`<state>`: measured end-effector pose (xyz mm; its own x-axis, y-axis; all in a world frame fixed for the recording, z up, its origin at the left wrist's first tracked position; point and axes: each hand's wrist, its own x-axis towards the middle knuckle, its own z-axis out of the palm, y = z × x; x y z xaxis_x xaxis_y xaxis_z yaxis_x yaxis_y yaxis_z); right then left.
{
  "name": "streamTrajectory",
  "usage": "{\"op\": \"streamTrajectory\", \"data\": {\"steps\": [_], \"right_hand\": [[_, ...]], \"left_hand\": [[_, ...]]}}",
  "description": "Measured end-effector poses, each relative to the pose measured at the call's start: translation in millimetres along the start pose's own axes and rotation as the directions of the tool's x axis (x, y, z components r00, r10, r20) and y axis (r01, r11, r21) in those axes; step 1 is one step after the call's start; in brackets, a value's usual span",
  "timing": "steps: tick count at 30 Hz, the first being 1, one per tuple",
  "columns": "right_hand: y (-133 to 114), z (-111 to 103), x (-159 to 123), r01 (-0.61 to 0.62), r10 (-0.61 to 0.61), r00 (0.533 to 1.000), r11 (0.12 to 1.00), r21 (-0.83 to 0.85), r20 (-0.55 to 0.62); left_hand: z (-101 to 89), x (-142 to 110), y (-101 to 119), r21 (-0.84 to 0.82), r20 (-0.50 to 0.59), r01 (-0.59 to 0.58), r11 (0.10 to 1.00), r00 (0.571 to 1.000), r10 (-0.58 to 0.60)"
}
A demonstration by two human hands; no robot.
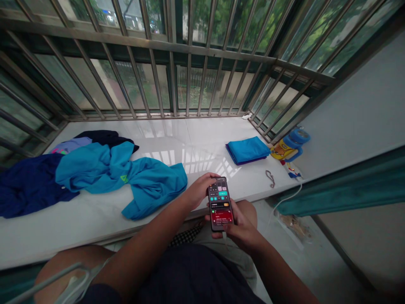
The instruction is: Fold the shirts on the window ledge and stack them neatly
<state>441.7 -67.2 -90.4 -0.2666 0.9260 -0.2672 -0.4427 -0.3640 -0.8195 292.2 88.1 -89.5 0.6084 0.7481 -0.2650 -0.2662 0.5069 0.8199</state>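
My left hand [198,190] grips the top edge of a black smartphone [220,204], its fingers curling around the far side. My right hand [240,228] holds the phone's lower end from below, with the thumb near the screen. The screen is lit, showing app controls above a red panel. A white cable runs down from the phone's base. Just left of my left hand lies a crumpled turquoise shirt [126,179] on the white marble ledge [193,135].
A navy garment [31,185] and dark and lilac clothes [91,141] lie on the ledge's left. A folded blue cloth [247,150], a yellow-and-blue bag [287,147] and a small cord [270,178] lie to the right. Metal window bars [171,55] stand behind the ledge.
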Motion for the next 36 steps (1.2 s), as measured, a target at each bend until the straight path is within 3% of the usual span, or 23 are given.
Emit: {"op": "streamTrajectory", "data": {"steps": [10,21,27,31,36], "right_hand": [[-13,22,-13,0.073,-0.072,0.997,0.997,-0.025,0.035],[-13,25,-11,0.057,-0.056,0.998,0.998,-0.040,0.041],[-12,22,-11,0.066,-0.065,0.997,0.998,-0.022,0.052],[-11,20,-8,0.017,-0.016,1.000,1.000,-0.013,0.026],[-12,14,0,-0.135,0.102,0.978,0.974,-0.180,-0.181]], "left_hand": [[12.0,-20,36,0.010,0.142,-0.077,0.997,0.987,0.074],[9.2,-23,37,-0.002,0.157,-0.088,0.996,0.984,0.087],[8.2,-23,37,0.019,0.124,-0.084,0.996,0.989,0.081],[0.8,-18,27,0.107,0.030,-0.055,0.993,0.998,0.052],[-17.6,-10,7,0.129,-0.095,0.106,0.986,0.991,-0.094]]}}
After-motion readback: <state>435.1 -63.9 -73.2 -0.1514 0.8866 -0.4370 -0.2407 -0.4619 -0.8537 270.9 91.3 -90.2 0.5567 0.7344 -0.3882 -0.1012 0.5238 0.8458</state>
